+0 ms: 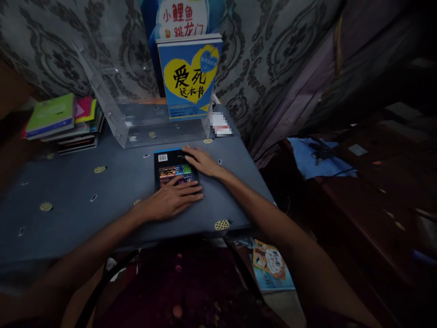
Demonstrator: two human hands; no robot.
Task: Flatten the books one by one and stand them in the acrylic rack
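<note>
A dark book with a barcode and small colour pictures on its cover lies flat on the table. Across its lower part rests my left hand, palm down with the fingers stretched out to the right. My right hand lies on the book's upper right corner and edge, its fingers extended too. Behind the book stands a clear acrylic rack. At its right end a blue book with a yellow heart stands upright, with another blue book behind it.
A pile of books sits at the table's back left. The grey-blue tablecloth has a pineapple print. Below the table's front edge lies a colourful book. To the right, a light blue cloth lies on a dark red surface.
</note>
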